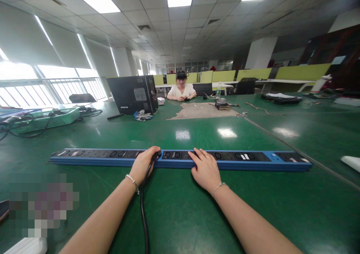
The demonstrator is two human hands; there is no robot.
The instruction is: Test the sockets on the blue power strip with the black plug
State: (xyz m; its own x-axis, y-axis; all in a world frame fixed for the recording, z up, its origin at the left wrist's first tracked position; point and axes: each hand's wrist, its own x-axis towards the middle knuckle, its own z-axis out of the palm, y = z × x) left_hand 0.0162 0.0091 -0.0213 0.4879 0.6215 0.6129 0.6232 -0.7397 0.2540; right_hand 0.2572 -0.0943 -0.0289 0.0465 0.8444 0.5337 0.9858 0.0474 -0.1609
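A long blue power strip [180, 164] with black socket panels lies crosswise on the green table. My left hand [144, 164] is closed around a black plug [156, 155] at the strip, left of its middle. From that plug a black cable [143, 209] runs down toward me along my left wrist. Whether the plug sits in a socket is hidden by my fingers. My right hand [206, 168] rests on the strip just right of the middle, its fingers spread over the sockets, holding nothing.
A black computer case [132, 94] and grey-blue gloves [143, 115] stand beyond the strip. At the left is a green basket [47, 120] with cables. A person [181, 89] sits at the table's far side, near a plastic bottle [218, 90] and a brown sheet [202, 111].
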